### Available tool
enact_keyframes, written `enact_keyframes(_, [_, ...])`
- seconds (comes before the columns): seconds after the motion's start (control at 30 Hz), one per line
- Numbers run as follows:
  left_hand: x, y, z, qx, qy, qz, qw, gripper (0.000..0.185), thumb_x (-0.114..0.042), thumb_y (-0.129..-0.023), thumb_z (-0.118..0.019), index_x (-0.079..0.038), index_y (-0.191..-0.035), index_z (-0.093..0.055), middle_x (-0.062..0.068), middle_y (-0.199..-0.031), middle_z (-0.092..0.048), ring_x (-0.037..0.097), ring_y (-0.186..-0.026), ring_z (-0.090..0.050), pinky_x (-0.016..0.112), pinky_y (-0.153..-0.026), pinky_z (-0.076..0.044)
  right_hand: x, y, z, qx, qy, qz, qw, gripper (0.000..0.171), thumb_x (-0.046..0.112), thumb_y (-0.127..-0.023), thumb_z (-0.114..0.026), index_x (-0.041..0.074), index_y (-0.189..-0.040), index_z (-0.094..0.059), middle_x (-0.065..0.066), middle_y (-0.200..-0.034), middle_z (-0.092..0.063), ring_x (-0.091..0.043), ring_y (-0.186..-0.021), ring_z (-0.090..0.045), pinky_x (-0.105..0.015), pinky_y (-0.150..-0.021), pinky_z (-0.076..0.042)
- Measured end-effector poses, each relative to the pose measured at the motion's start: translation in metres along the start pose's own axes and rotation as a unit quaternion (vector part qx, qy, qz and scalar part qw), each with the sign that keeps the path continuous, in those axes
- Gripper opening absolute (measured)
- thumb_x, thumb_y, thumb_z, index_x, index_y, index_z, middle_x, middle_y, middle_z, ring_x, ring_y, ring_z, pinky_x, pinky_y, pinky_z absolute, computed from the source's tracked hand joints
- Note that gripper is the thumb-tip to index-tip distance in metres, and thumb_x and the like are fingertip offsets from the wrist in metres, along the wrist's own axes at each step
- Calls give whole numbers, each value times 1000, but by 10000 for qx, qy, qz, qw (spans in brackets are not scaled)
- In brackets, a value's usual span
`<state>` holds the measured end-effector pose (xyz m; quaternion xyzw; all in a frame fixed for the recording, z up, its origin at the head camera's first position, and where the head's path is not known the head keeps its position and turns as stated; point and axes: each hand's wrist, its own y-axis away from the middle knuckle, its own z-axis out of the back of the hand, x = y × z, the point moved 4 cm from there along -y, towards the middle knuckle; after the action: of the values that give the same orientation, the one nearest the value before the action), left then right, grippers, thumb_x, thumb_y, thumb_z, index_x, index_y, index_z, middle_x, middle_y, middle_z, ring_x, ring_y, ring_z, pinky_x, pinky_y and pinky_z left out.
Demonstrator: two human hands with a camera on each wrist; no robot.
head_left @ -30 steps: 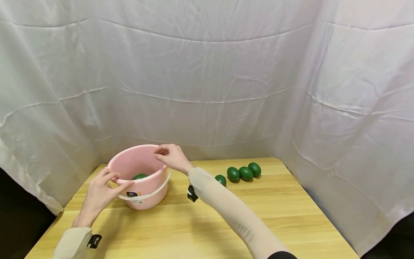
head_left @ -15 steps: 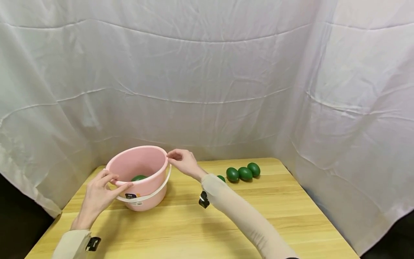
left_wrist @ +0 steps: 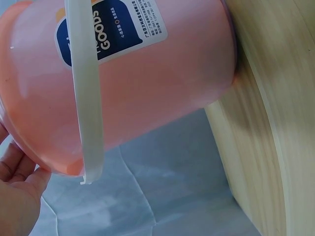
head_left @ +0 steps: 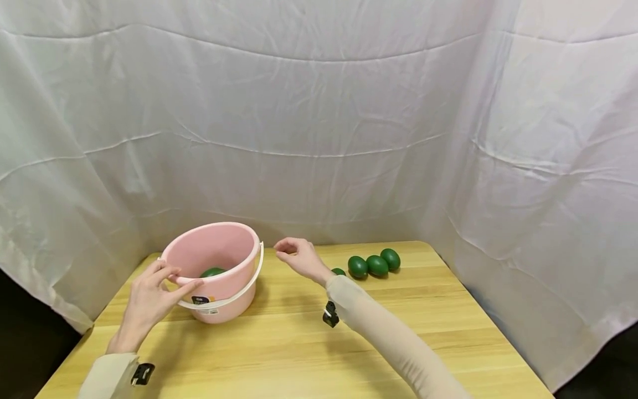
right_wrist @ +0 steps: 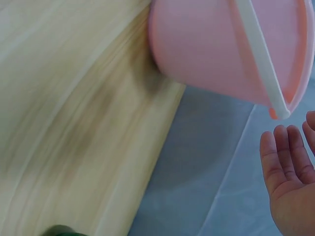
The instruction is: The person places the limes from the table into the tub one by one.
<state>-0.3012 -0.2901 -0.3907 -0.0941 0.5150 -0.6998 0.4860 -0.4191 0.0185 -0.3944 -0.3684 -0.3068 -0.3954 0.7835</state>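
Note:
A pink bucket (head_left: 221, 286) stands on the left of the table, its white handle (head_left: 260, 260) hanging down along the near side. My left hand (head_left: 149, 293) grips the bucket's near-left rim between thumb and fingers. Inside lies a dark green, egg-shaped fruit (head_left: 212, 272), perhaps an avocado; the rest of the bottom is hidden by the wall. To the right of the bucket, my right hand (head_left: 303, 258) is in the air, fingers loosely bent and holding nothing. The right wrist view has the fingers (right_wrist: 283, 152) just short of the bucket's rim.
Three similar green fruits (head_left: 377, 266) lie in a row at the back right of the wooden table (head_left: 408, 310). Another green fruit (head_left: 339, 271) is partly hidden behind my right wrist. White cloth (head_left: 319, 122) hangs around the back and sides.
My right hand has moved from over the bucket's opening, past its right rim, and out to the right. My left hand keeps its hold on the rim.

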Motion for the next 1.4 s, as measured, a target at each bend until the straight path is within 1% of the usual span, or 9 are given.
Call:
enact_keyframes(0.17, [0, 0, 0, 20, 22, 24, 10000, 36, -12, -56, -94, -8, -81, -69, -1, -85, -59, 2, -64, -49, 9, -56, -41, -7, 6, 1, 45, 93, 15, 9999, 15, 20, -95, -65, 15, -109, -70, -2, -106, -71, -12, -95, -65, -28, -83, -53])
enact_keyframes(0.33, [1, 1, 0, 39, -28, 50, 10000, 36, -13, -56, -94, -7, -81, -70, -1, -85, -58, 9, -62, -49, 9, -56, -37, -17, 12, 5, 24, 25, -86, 10000, 16, 20, -95, -65, 14, -109, -70, -7, -110, -71, -15, -98, -65, -32, -85, -53])
enact_keyframes(0.4, [0, 0, 0, 10, -40, -8, 10000, 36, -13, -56, -94, -7, -81, -70, -1, -84, -58, 11, -61, -48, 10, -56, -37, -23, 15, 8, -10, 0, -201, 9998, 15, 20, -95, -65, 15, -109, -70, -5, -109, -71, -16, -99, -65, -33, -86, -53])
enact_keyframes(0.5, [0, -1, -1, -21, -79, -100, 9999, 36, -14, -56, -95, -6, -80, -69, -1, -83, -58, 6, -60, -44, 12, -56, -35, -32, 21, 12, -13, 25, -412, 9991, 16, 21, -96, -64, 17, -110, -70, -3, -110, -70, -16, -101, -64, -36, -87, -52])
enact_keyframes(0.67, [0, -1, -1, -31, -69, -110, 9999, 37, -13, -55, -95, -5, -80, -69, -2, -81, -56, 7, -59, -42, 13, -55, -33, -47, 26, 19, -34, 309, -559, 9980, 18, 26, -97, -63, 20, -113, -69, 1, -110, -69, -14, -101, -62, -36, -88, -51])
enact_keyframes(0.83, [1, -1, -1, 7, -75, -20, 10000, 37, -14, -56, -95, -5, -81, -69, -2, -83, -56, 1, -60, -39, 13, -55, -33, -56, 29, 28, -204, 535, -581, 9967, 18, 23, -96, -64, 17, -112, -69, -2, -110, -71, -18, -103, -65, -38, -88, -52])
enact_keyframes(1.07, [0, 0, 0, -12, -59, -87, 9999, 36, -14, -55, -95, -6, -79, -69, -2, -81, -56, 0, -61, -39, 13, -55, -33, -71, 39, 40, -43, 697, -872, 9937, 24, 21, -98, -61, 12, -119, -66, -7, -118, -68, -23, -111, -62, -41, -93, -51])
enact_keyframes(1.27, [-1, -1, -1, 41, -22, 6, 10000, 34, -16, -57, -95, -8, -79, -70, -3, -82, -57, 7, -59, -44, 13, -55, -34, -85, 47, 47, -112, 1237, -1020, 9870, 30, 21, -95, -65, 12, -124, -63, -8, -128, -63, -28, -122, -57, -45, -99, -47])
enact_keyframes(1.4, [1, 1, -1, 110, -107, 169, 9997, 35, -18, -58, -94, -7, -80, -70, -3, -83, -57, 7, -60, -43, 13, -56, -34, -97, 53, 49, -230, 1625, -1385, 9767, 49, 23, -90, -70, 8, -135, -55, -13, -139, -54, -34, -130, -48, -50, -105, -42])
